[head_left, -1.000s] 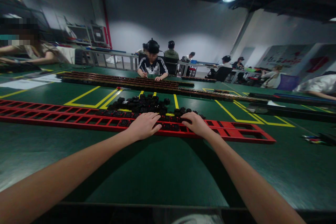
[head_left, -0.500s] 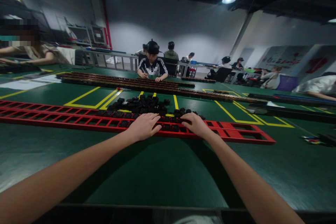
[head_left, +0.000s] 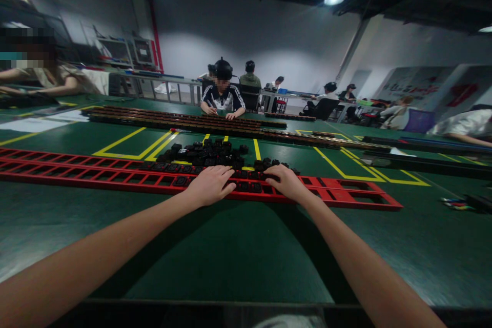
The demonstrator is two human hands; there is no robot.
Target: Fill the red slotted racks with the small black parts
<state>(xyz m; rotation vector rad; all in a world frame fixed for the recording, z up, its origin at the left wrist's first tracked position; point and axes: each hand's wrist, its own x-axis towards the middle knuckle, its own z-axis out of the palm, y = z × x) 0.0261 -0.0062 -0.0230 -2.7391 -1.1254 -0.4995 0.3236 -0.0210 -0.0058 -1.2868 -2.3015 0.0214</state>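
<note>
A long red slotted frame [head_left: 323, 196] lies across the green table, with black power sockets [head_left: 253, 187] seated in several of its slots. My left hand [head_left: 209, 184] rests palm down on the frame, left of those sockets, its fingers stretched out and the thumb apart. On the right, my right hand [head_left: 286, 182] bends over the frame, its thumb and forefinger apart at the end of the socket row. I see nothing held in either hand; what lies under the palms is hidden. Just behind the frame is a loose pile of black sockets [head_left: 211, 152].
Long dark rails [head_left: 184, 120] lie across the table behind the pile. Yellow tape lines [head_left: 123, 143] mark the green table [head_left: 246, 251]. Coloured wires [head_left: 455, 205] lie at the right. A co-worker [head_left: 223, 95] sits opposite; other people sit at left, right and behind.
Both hands hold nearly the same place on the frame. The view has shifted very slightly; nothing else has visibly moved.
</note>
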